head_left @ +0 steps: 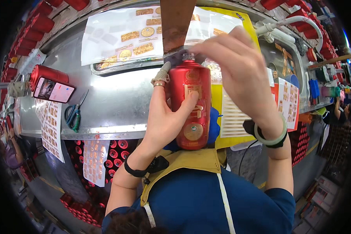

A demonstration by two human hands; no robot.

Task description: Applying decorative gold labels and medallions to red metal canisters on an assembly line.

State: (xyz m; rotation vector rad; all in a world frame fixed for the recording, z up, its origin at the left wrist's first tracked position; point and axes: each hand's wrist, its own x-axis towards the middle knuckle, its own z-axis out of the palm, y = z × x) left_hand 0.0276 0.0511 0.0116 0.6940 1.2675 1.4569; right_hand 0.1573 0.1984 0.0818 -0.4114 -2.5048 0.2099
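My left hand [165, 119] is wrapped round a red bottle [190, 105], its thumb lying across the front. Gold decals and a round gold emblem mark the bottle, which stands upright close to my apron, with a clear neck at the top. One fingertip of this hand wears a pale cover. Beside the neck is my right hand [241, 64], fingers bent toward it and smeared by motion; whether they pinch anything I cannot make out. Behind the bottle, a blue cloth-like thing [213, 126] shows in part.
White sheets with gold decals [123, 37] lie over a metal tray, split by a brown upright post [177, 23]. Left are scissors [76, 111], a phone [54, 90] against another red bottle [48, 74]. A yellow board [238, 134] lies right, near a white pipe [300, 19].
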